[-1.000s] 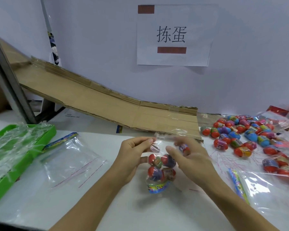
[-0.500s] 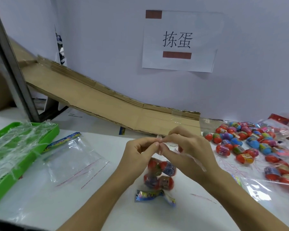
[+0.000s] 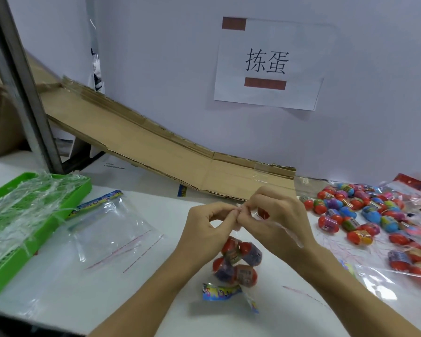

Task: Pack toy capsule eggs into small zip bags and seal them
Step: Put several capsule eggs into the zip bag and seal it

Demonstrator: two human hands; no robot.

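We see both hands raised a little above the white table [image 3: 136, 300], meeting at the top edge of a small clear bag [image 3: 236, 263] that hangs down between them. The left hand [image 3: 204, 229] has its fingers curled in, thumb and forefinger pinching the bag's mouth. The right hand [image 3: 280, 220] is curled the same way and pinches the same edge right beside the left fingertips, so the two hands touch there. The strip itself is tiny and see-through, so we cannot tell whether the zip is pressed closed yet.

Inside the bag sit about four toy eggs [image 3: 246, 273], red and purple, bunched at its lower end. Just under them lies a bright printed header card [image 3: 220, 291], which seems to rest on the table.

To the left lies an empty clear bag [image 3: 112, 229] with a coloured header, flat on the table, and beyond it a green tray [image 3: 80, 188] covered with crumpled clear film. To the right is a loose heap of eggs [image 3: 350, 210] in red, blue, purple and green, with more bags among them. Behind the hands a cardboard ramp [image 3: 156, 147] slopes down from the left, and a paper sign [image 3: 267, 64] hangs on the wall.
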